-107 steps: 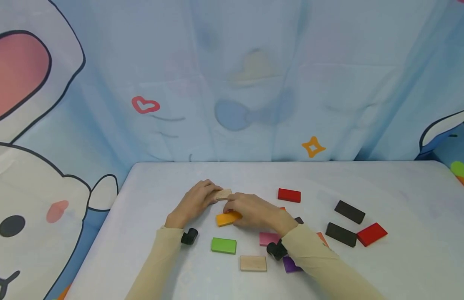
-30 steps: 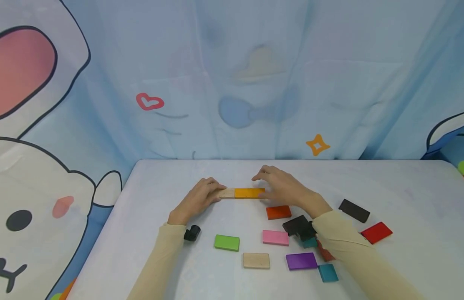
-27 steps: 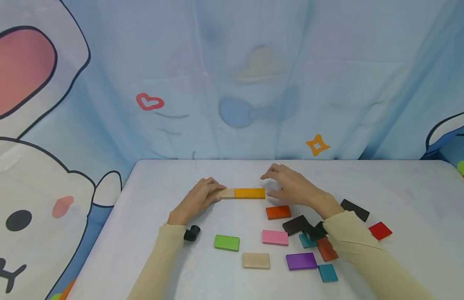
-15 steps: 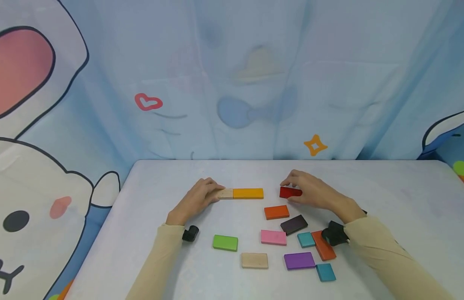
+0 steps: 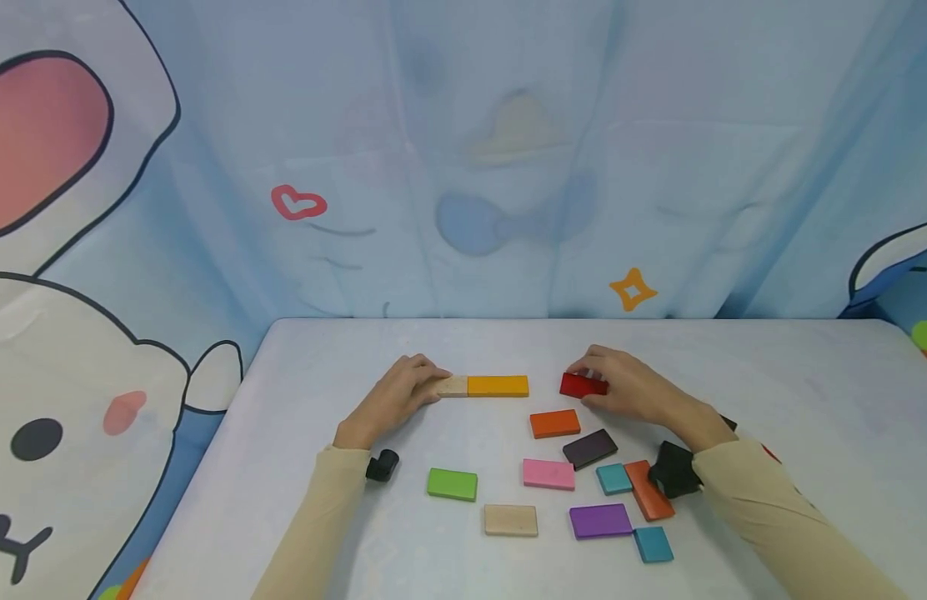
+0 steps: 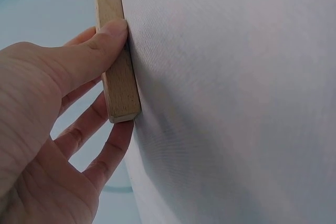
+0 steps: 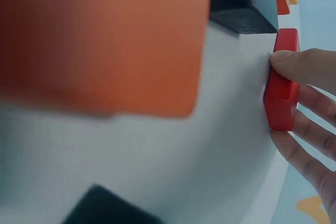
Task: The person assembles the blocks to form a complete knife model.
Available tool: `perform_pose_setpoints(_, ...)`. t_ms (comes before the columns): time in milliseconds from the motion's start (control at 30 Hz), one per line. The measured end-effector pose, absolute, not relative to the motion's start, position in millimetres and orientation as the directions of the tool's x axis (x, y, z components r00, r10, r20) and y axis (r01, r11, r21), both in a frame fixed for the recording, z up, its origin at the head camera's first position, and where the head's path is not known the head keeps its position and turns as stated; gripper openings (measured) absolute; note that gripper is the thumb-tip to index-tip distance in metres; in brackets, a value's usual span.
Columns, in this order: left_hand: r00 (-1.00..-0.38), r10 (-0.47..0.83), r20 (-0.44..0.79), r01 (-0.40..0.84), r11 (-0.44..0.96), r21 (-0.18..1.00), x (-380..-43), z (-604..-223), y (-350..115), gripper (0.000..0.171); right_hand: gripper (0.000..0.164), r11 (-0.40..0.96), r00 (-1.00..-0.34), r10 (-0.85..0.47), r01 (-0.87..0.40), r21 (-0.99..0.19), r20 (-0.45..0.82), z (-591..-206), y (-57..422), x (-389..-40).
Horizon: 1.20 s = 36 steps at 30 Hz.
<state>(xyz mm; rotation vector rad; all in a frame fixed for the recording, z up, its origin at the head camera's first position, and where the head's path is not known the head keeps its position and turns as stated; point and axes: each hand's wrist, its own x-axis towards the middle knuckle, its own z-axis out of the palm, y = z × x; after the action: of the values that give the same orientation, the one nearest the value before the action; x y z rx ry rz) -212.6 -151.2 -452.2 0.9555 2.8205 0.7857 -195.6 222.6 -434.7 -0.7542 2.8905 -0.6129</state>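
A plain wooden domino block (image 6: 119, 85) lies on the table, pinched between the thumb and fingers of my left hand (image 5: 398, 398). Against its right end sits a yellow block (image 5: 498, 386), the two forming a straight row in the head view. To the right, across a small gap, my right hand (image 5: 632, 387) grips a red block (image 5: 582, 385) by its long sides. In the right wrist view the thumb presses one side of that red block (image 7: 282, 85) and the fingers lie along the other. Part of the wooden block is hidden under my left fingers.
Nearer me lie loose blocks: orange (image 5: 555, 423), dark brown (image 5: 589, 449), pink (image 5: 548, 474), green (image 5: 452, 484), plain wood (image 5: 511, 520), purple (image 5: 600, 522), teal (image 5: 653, 545) and orange-red (image 5: 648, 490). My right forearm (image 5: 771, 492) covers others. A patterned curtain (image 5: 508, 275) hangs behind the table.
My right hand brought the yellow block against the wooden one, let it go, then moved right and took hold of the red block. My left hand has stayed on the wooden block.
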Motion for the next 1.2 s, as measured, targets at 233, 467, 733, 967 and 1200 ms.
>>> perform_pose_setpoints(233, -0.805, 0.584, 0.105, 0.555, 0.678, 0.482, -211.9, -451.6, -151.4, 0.036, 0.039, 0.793, -0.871, -0.491, -0.461, -0.399, 0.030, -437.2, 219.3, -196.0)
perform_pose_setpoints(467, -0.806, 0.583, 0.102, 0.553, 0.680, 0.482, -210.7, -451.6, -151.9, 0.036, 0.040, 0.775, -0.861, -0.508, -0.473, -0.418, 0.031, -432.4, 206.2, -198.9)
perform_pose_setpoints(733, -0.806, 0.582, 0.101, 0.551, 0.677, 0.488, -211.5, -453.2, -152.3, 0.036, 0.039, 0.752, -0.843, -0.537, -0.494, -0.437, 0.030, -432.7, 193.6, -203.7)
perform_pose_setpoints(967, -0.808, 0.582, 0.094, 0.544, 0.675, 0.498, -211.5, -453.6, -152.3, 0.035, 0.039, 0.760, -0.849, -0.528, -0.475, -0.443, 0.003, -437.0, 188.6, -205.7)
perform_pose_setpoints(1200, -0.796, 0.594, 0.117, 0.567, 0.663, 0.489, -211.9, -451.4, -152.1, 0.035, 0.038, 0.766, -0.845, -0.535, -0.479, -0.429, -0.012, -436.3, 184.8, -206.5)
